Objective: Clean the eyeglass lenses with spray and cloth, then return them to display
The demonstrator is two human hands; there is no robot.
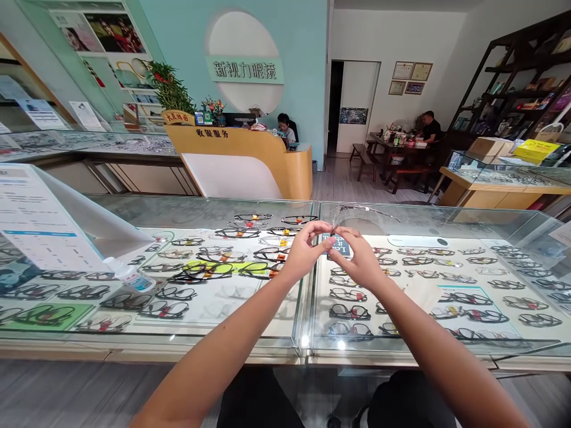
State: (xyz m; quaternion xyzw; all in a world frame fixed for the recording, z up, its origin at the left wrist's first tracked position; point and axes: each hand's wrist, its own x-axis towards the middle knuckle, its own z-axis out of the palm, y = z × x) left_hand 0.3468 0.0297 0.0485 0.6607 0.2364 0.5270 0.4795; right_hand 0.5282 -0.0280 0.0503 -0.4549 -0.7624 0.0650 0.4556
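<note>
"Above the glass-topped counter [178, 353], where are the slender, dark, wire-thin eyeglasses [366, 208]?"

"Twelve o'clock, one end reaching towards two; left hand [307, 245] and right hand [360, 254] pinch them. A light fingertip grip should spare them bending."

Slim dark eyeglasses [368, 208]: 12 o'clock, above clear glass showcase [307, 321].
Curved tan wooden counter [256, 145]: 11 o'clock, behind showcase.

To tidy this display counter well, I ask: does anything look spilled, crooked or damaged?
Nothing clearly spilled or broken stands out. The white bottle beside the folded sign looks slanted, though the wide view may cause this. The eyeglasses in the left hand and right hand are partly hidden, so damage there is unclear.
</note>
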